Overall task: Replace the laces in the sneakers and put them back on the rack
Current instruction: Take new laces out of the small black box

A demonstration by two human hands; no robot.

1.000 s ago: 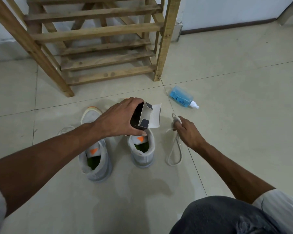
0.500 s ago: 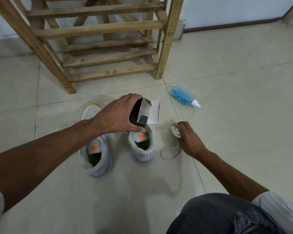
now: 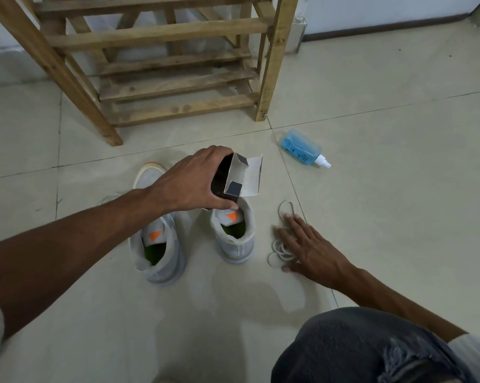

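Left hand [image 3: 194, 181]: clasps open box [image 3: 239, 178] over right sneaker [image 3: 233, 236]; right hand [image 3: 305, 244]: fingers spread flat on coiled lace [image 3: 276, 250], just beside that sneaker; left sneaker [image 3: 157, 244]: on floor, before rack [image 3: 161, 64]; I'd gather the whole coil (loose loops snag), box held steady.

This looks like a room in a home, perhaps by an entrance. The floor [image 3: 399, 244] is laid with large, pale, glossy tiles with thin dark joints. At 11 o'clock a rough wooden slatted rack [image 3: 161, 31] stands against a plain white wall [image 3: 371, 9]. At 1 o'clock the wall meets the tiles along a dark skirting board [image 3: 385, 26]. A pair of grey sneakers [image 3: 167, 272] stands on the tiles at the centre. A small blue spray bottle [image 3: 302, 147] lies at 1 o'clock from them.
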